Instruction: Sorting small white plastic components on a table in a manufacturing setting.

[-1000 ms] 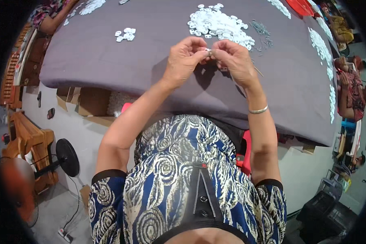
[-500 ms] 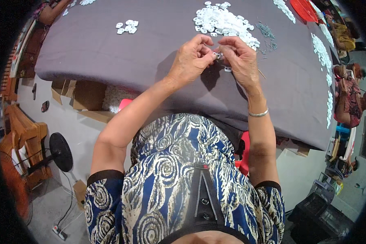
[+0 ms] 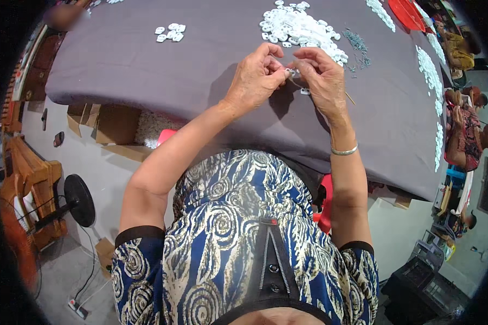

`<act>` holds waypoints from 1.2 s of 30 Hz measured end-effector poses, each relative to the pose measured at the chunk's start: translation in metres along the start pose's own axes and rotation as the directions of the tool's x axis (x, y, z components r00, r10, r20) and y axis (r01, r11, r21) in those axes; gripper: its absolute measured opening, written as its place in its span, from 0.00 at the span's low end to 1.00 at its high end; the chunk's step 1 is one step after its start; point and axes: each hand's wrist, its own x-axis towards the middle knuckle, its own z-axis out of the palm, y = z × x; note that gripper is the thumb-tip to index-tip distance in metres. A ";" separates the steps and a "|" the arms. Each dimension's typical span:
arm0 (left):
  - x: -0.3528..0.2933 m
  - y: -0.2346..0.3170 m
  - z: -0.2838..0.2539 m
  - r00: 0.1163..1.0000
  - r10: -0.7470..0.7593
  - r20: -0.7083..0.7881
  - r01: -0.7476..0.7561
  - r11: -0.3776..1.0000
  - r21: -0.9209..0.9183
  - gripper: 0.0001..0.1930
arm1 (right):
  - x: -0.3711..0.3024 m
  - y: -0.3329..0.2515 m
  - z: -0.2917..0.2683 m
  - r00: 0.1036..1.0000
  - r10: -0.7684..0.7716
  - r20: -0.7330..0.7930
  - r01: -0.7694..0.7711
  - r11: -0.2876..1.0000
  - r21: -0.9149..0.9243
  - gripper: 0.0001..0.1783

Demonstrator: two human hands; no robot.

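I see the left hand (image 3: 256, 78) with its thumb and forefinger together, clamped on a small white piece (image 3: 291, 72) above the table. The right hand (image 3: 322, 81) meets it from the other side, fingers curled and thumb tip just beside the piece; from my end I cannot tell whether this second grip is closed on it, since the fingers hide the contact.

Just below the right thumb, I make out a loose white piece (image 3: 305, 91) with two holes, lying on the cloth-covered table (image 3: 146, 70). A thin yellowish stick (image 3: 350, 98) lies beside the right wrist, above the silver bangle (image 3: 345, 150).

Beyond the fingertips I have a large white heap (image 3: 298, 26) of similar pieces, and to its right a scatter of small grey pins (image 3: 355, 43). Well to the left sits a little cluster of white pieces (image 3: 171, 33). Along the table's right side I see a long white strip of pieces (image 3: 431, 73), with a red dish (image 3: 405, 16) near the far corner.

At the table's near left edge, lower down, is an opened cardboard box (image 3: 116, 124), and a black round fan part (image 3: 79, 200) stands farther left.
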 end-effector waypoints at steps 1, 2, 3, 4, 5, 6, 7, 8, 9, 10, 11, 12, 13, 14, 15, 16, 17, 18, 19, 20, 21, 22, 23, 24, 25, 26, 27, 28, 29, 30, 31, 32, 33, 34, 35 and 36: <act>0.000 -0.001 0.000 1.000 0.011 -0.002 -0.011 1.000 0.007 0.16 | 0.000 0.002 0.001 1.000 -0.006 -0.007 0.005 1.000 -0.026 0.07; 0.000 -0.001 0.000 1.000 0.023 -0.005 -0.023 1.000 0.014 0.16 | 0.000 0.004 0.001 1.000 -0.011 -0.013 0.011 0.999 -0.051 0.07; 0.000 -0.002 0.000 1.000 0.022 -0.006 -0.022 1.000 0.014 0.16 | 0.001 0.005 0.002 1.000 -0.011 -0.012 0.011 0.999 -0.051 0.07; 0.001 -0.002 0.000 0.999 0.033 -0.012 -0.033 0.999 0.038 0.16 | 0.001 0.006 0.003 0.999 -0.048 -0.021 0.046 0.997 -0.058 0.07; 0.001 -0.003 0.000 0.999 0.044 -0.017 -0.043 0.997 0.062 0.16 | 0.001 0.006 0.003 0.996 -0.084 -0.031 0.082 0.995 -0.065 0.07; 0.001 -0.003 0.001 0.999 0.043 -0.015 -0.042 0.997 0.061 0.16 | 0.000 0.006 0.003 0.996 -0.082 -0.032 0.080 0.995 -0.065 0.07; 0.000 -0.002 0.001 0.999 0.035 -0.019 -0.034 0.998 0.055 0.16 | 0.001 0.006 0.003 0.995 -0.090 -0.029 0.088 0.993 -0.085 0.07; 0.000 -0.001 0.001 0.999 0.028 -0.023 -0.027 0.998 0.048 0.16 | 0.001 0.006 0.003 0.995 -0.099 -0.025 0.095 0.990 -0.104 0.08; -0.001 -0.001 0.001 0.999 0.027 -0.025 -0.026 0.998 0.049 0.16 | 0.001 0.005 0.004 0.995 -0.098 -0.024 0.095 0.990 -0.103 0.08; -0.001 -0.002 0.001 0.999 0.039 -0.031 -0.038 0.998 0.047 0.16 | 0.001 0.005 0.005 0.995 -0.093 -0.022 0.091 0.991 -0.093 0.08; -0.001 -0.003 0.001 0.998 0.051 -0.036 -0.049 0.998 0.046 0.16 | 0.000 0.004 0.005 0.996 -0.089 -0.021 0.087 0.993 -0.084 0.08; -0.001 -0.003 0.001 0.998 0.050 -0.036 -0.049 0.998 0.046 0.16 | 0.001 0.005 0.005 0.996 -0.088 -0.021 0.086 0.993 -0.084 0.08; -0.001 -0.003 0.002 0.997 0.062 -0.052 -0.059 0.997 0.056 0.16 | 0.001 0.007 0.005 0.993 -0.113 -0.034 0.108 0.986 -0.126 0.07; -0.002 -0.003 0.003 0.995 0.073 -0.067 -0.069 0.995 0.067 0.16 | 0.001 0.008 0.005 0.989 -0.139 -0.045 0.129 0.977 -0.167 0.07; -0.002 -0.003 0.004 0.995 0.072 -0.066 -0.068 0.995 0.067 0.16 | 0.000 0.008 0.006 0.989 -0.137 -0.047 0.128 0.978 -0.167 0.07; -0.003 -0.002 0.005 0.993 0.076 -0.086 -0.070 0.995 0.064 0.16 | 0.000 0.007 0.008 0.988 -0.137 -0.068 0.124 0.978 -0.167 0.08; -0.003 -0.002 0.006 0.991 0.079 -0.105 -0.073 0.995 0.061 0.16 | -0.001 0.007 0.009 0.986 -0.138 -0.090 0.121 0.978 -0.167 0.08; -0.003 -0.003 0.007 0.992 0.077 -0.104 -0.071 0.996 0.061 0.16 | -0.001 0.006 0.010 0.987 -0.136 -0.091 0.119 0.979 -0.167 0.08; -0.002 -0.005 0.007 0.988 0.083 -0.132 -0.074 0.995 0.069 0.16 | -0.002 0.005 0.011 0.985 -0.137 -0.104 0.116 0.976 -0.186 0.08; -0.002 -0.006 0.008 0.983 0.088 -0.160 -0.076 0.994 0.077 0.15 | -0.002 0.005 0.012 0.983 -0.138 -0.118 0.112 0.972 -0.204 0.08; -0.002 -0.008 0.009 0.983 0.087 -0.159 -0.075 0.994 0.078 0.15 | -0.002 0.004 0.014 0.983 -0.137 -0.118 0.111 0.973 -0.204 0.08; -0.002 -0.007 0.010 0.980 0.073 -0.185 -0.064 0.997 0.054 0.14 | -0.003 0.004 0.016 0.979 -0.148 -0.138 0.118 0.971 -0.207 0.08; -0.002 -0.007 0.011 0.976 0.058 -0.210 -0.053 0.998 0.029 0.13 | -0.003 0.004 0.017 0.975 -0.159 -0.157 0.124 0.970 -0.211 0.08; -0.002 -0.007 0.011 0.976 0.056 -0.208 -0.051 0.998 0.029 0.13 | -0.003 0.004 0.016 0.975 -0.157 -0.159 0.122 0.970 -0.211 0.08; -0.001 -0.007 0.010 0.976 0.058 -0.210 -0.052 0.998 0.033 0.13 | -0.003 0.004 0.016 0.978 -0.156 -0.140 0.120 0.964 -0.239 0.07; -0.001 -0.006 0.010 0.975 0.061 -0.212 -0.054 0.998 0.038 0.13 | -0.003 0.004 0.016 0.980 -0.155 -0.122 0.118 0.957 -0.267 0.07; 0.000 -0.008 0.010 0.976 0.060 -0.210 -0.053 0.998 0.038 0.13 | -0.003 0.003 0.017 0.980 -0.154 -0.124 0.116 0.957 -0.267 0.07; 0.002 -0.010 0.009 0.972 0.075 -0.222 -0.069 0.997 0.036 0.13 | -0.003 0.001 0.019 0.977 -0.166 -0.132 0.124 0.952 -0.279 0.07; 0.002 -0.011 0.009 0.968 0.091 -0.235 -0.085 0.996 0.034 0.13 | -0.004 0.000 0.020 0.974 -0.179 -0.141 0.132 0.947 -0.292 0.07; 0.002 -0.013 0.009 0.967 0.092 -0.236 -0.086 0.996 0.034 0.13 | -0.004 0.000 0.021 0.974 -0.180 -0.140 0.133 0.947 -0.292 0.07; 0.002 -0.011 0.009 0.970 0.075 -0.232 -0.074 0.997 0.014 0.13 | -0.004 0.000 0.021 0.973 -0.177 -0.151 0.127 0.948 -0.293 0.06; 0.002 -0.009 0.009 0.972 0.058 -0.228 -0.061 0.998 -0.006 0.13 | -0.004 0.000 0.021 0.972 -0.174 -0.161 0.121 0.948 -0.293 0.06; 0.002 -0.009 0.008 0.972 0.060 -0.227 -0.063 0.998 -0.007 0.13 | -0.004 0.000 0.020 0.971 -0.175 -0.162 0.122 0.948 -0.294 0.06; 0.003 -0.010 0.007 0.976 0.065 -0.209 -0.062 0.998 0.017 0.13 | -0.004 0.002 0.019 0.977 -0.147 -0.157 0.099 0.956 -0.275 0.06; 0.004 -0.010 0.007 0.979 0.069 -0.192 -0.063 0.997 0.040 0.13 | -0.003 0.003 0.018 0.981 -0.118 -0.152 0.077 0.964 -0.255 0.06; 0.004 -0.010 0.007 0.979 0.071 -0.190 -0.064 0.997 0.040 0.13 | -0.003 0.004 0.018 0.981 -0.119 -0.153 0.077 0.963 -0.257 0.06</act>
